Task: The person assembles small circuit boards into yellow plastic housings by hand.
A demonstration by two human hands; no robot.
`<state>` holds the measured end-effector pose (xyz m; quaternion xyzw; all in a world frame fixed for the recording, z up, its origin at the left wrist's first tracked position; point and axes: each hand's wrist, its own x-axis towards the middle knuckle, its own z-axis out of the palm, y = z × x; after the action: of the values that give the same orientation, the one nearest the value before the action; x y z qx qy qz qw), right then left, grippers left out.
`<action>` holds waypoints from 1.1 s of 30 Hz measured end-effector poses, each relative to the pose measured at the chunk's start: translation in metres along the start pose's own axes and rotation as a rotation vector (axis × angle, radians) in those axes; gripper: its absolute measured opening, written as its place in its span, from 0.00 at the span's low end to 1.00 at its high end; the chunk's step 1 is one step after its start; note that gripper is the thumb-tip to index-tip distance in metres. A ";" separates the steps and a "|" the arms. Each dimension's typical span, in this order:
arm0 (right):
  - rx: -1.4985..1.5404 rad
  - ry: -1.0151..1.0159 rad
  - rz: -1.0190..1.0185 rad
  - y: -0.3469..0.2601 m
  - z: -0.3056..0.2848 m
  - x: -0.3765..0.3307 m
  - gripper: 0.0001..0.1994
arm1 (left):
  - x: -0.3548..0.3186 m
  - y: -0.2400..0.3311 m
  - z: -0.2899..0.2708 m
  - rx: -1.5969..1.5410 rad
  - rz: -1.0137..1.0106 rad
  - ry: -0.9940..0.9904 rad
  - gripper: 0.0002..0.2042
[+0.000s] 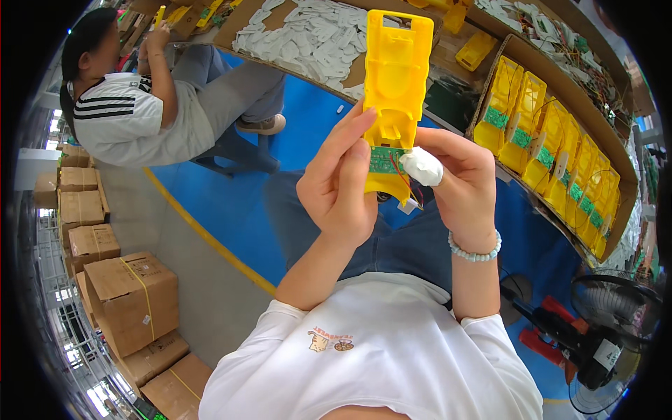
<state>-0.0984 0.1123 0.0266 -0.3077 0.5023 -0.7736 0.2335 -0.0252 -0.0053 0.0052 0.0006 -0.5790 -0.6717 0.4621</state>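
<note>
Yellow shell: we held the open yellow shell (394, 77) upright between both hands, its hollow side facing us, most of its length standing above the fingers.
Left hand: our left hand (339, 178) grasped its lower left side, the thumb lying along the edge.
Right hand: our right hand (465, 171) gripped the lower right edge, white wrapping (422, 166) over what looked like its thumb; whether that tip pressed on the wires, we could not tell.
Green board: between our hands, a circuit board (382, 159) sat across the shell's lower part, apparently already in place.
Loose wiring: red and dark wires (397, 168) ran beside the wrapped tip, and a white connector (408, 205) hung below, so we judged the wiring unsettled.
Cover: none lay over the shell; closing seemed not yet done.
Cardboard box: right of our hands, a box (591, 119) held a row of yellow shells (526, 105) with green boards, also open.
White pieces: beyond our left hand lay a heap of flat white parts (301, 42).
Co-worker: farther left, a seated person (140, 119) held up a small yellow piece (159, 15).
</note>
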 end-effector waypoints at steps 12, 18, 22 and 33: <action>0.132 -0.036 -0.033 0.004 -0.002 -0.005 0.17 | -0.001 0.008 0.001 -0.042 0.088 -0.035 0.15; 0.152 -0.048 -0.038 0.006 0.002 -0.004 0.16 | -0.004 0.008 -0.004 -0.024 0.097 -0.046 0.15; 0.161 -0.042 -0.035 0.004 0.002 -0.007 0.15 | -0.005 0.009 -0.004 -0.035 0.115 -0.059 0.15; 0.095 0.047 -0.056 0.004 0.004 -0.013 0.14 | -0.009 0.011 -0.001 0.035 0.035 -0.062 0.15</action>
<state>-0.0859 0.1168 0.0205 -0.2919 0.4617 -0.8097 0.2143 -0.0130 0.0005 0.0084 -0.0220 -0.6048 -0.6529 0.4554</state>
